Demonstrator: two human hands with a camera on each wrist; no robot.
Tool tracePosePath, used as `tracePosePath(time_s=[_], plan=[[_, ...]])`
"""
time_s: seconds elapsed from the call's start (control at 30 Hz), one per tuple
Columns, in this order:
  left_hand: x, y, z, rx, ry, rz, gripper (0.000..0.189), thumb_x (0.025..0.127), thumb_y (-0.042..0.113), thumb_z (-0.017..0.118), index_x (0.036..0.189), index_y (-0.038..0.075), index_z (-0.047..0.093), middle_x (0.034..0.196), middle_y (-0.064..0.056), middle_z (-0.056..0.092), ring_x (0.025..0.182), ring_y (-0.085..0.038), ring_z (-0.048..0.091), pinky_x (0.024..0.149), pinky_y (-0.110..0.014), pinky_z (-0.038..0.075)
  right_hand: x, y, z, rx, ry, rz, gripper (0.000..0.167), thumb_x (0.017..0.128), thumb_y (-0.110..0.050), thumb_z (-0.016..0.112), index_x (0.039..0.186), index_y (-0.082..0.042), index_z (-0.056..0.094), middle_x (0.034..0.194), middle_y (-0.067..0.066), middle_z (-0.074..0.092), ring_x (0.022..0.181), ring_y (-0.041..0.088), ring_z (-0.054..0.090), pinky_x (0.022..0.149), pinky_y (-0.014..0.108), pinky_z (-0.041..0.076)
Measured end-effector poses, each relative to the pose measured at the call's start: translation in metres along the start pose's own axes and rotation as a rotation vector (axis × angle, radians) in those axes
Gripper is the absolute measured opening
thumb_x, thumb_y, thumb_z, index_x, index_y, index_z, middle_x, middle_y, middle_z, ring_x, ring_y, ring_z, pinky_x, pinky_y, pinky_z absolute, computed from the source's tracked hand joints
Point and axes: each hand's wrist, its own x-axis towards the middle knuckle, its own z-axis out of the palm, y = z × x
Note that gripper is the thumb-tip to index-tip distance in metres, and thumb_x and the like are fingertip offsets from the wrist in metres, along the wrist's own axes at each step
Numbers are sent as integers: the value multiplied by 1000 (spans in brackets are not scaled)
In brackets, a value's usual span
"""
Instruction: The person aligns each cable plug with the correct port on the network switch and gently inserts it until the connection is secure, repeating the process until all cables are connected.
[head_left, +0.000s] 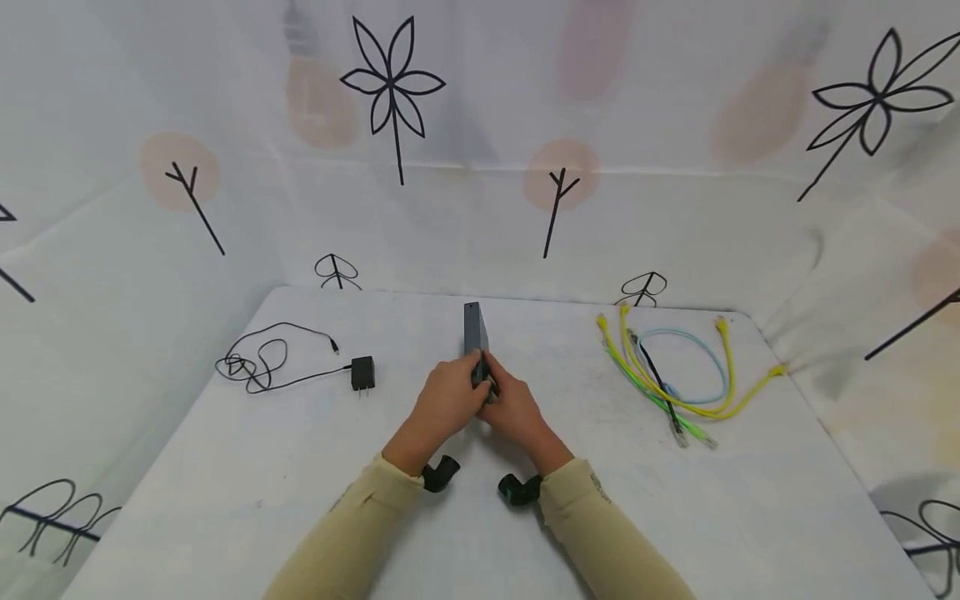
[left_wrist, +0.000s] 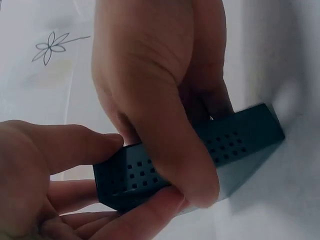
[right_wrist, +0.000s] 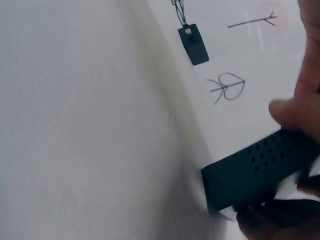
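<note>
In the head view, my left hand (head_left: 446, 396) and right hand (head_left: 517, 408) meet at the near end of a dark grey box (head_left: 472, 329) that looks like a small network switch. Its narrow side faces the camera and its far end points at the back wall. Fingers and thumbs of both hands grip it, covering much of the near end. Rows of small square vent holes show on the box (left_wrist: 250, 122) in the left wrist view, with two thumbs across that side. The right wrist view has the box (right_wrist: 235, 180) at lower right, partly hidden by fingers.
On the left of the white table (head_left: 300, 467) lies a black power adapter (head_left: 362, 372) with its thin cord (head_left: 262, 385) loosely looped. At right lie yellow (head_left: 738, 406), green (head_left: 693, 429), black (head_left: 656, 375) and light blue (head_left: 723, 367) network cables. Patterned cloth (head_left: 480, 225) hangs behind.
</note>
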Motion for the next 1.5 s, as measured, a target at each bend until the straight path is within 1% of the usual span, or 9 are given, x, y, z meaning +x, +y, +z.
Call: tracePosePath(time_s=[0.07, 0.17, 0.27, 0.37, 0.53, 0.83, 1.0, 1.23, 1.5], plan=[[1, 6, 0, 40, -7, 22, 48, 97, 22, 58, 140, 3, 50, 118, -18, 67, 77, -20, 64, 56, -26, 47, 0, 0, 2, -49, 26, -23, 76, 88, -12, 63, 155, -11, 26, 133, 18, 60, 109, 29, 65, 83, 41, 52], [1, 13, -1, 100, -11, 55, 45, 97, 19, 57, 139, 2, 51, 117, -17, 68, 82, -23, 67, 59, -28, 49, -1, -3, 5, -102, 52, -47, 72, 91, -8, 58, 154, -4, 24, 112, 21, 69, 84, 25, 67, 71, 37, 50], [1, 16, -3, 134, -11, 75, 45, 97, 17, 58, 138, 0, 51, 118, -18, 68, 88, -25, 68, 63, -31, 51, -1, -5, 8, -123, 71, -42, 73, 91, -9, 59, 154, -2, 22, 110, 22, 69, 80, 25, 67, 67, 35, 50], [1, 17, -3, 152, -18, 81, 45, 97, 16, 58, 139, -1, 51, 118, -19, 67, 93, -26, 69, 67, -33, 53, -2, -5, 10, -127, 71, -47, 74, 93, -10, 60, 154, -1, 19, 120, 24, 65, 87, 28, 68, 67, 36, 51], [0, 15, -4, 144, -49, 73, 48, 99, 20, 56, 141, 0, 47, 125, -19, 64, 108, -32, 65, 81, -40, 53, -5, -3, 13, -137, 47, -98, 71, 96, -8, 55, 153, 4, 16, 137, 28, 52, 108, 36, 64, 80, 43, 53], [-5, 7, -4, 134, -24, 111, 49, 99, 23, 56, 142, 0, 47, 125, -19, 64, 111, -36, 63, 86, -44, 53, -4, 3, 25, -38, 17, -145, 73, 99, -8, 50, 155, 3, 3, 158, 24, 23, 136, 36, 42, 100, 47, 45], [-5, 5, 0, 123, -19, 117, 51, 100, 25, 55, 143, 0, 45, 133, -19, 59, 117, -35, 60, 92, -45, 51, -6, 6, 26, -39, 42, -144, 74, 98, -8, 51, 155, 1, 4, 157, 24, 24, 135, 36, 43, 100, 48, 45], [-3, 5, 3, 118, -34, 128, 53, 100, 27, 55, 145, 2, 44, 135, -19, 57, 118, -35, 60, 93, -45, 50, -7, 9, 24, -88, 93, -121, 77, 97, -13, 57, 156, -1, 9, 153, 25, 33, 125, 38, 53, 93, 48, 50], [-1, 6, 1, 127, -61, 116, 53, 101, 26, 53, 146, 2, 42, 137, -20, 55, 122, -36, 57, 96, -47, 48, -6, 7, 23, -23, 60, -111, 78, 98, -10, 55, 155, 0, 4, 157, 25, 24, 138, 37, 40, 102, 50, 43]])
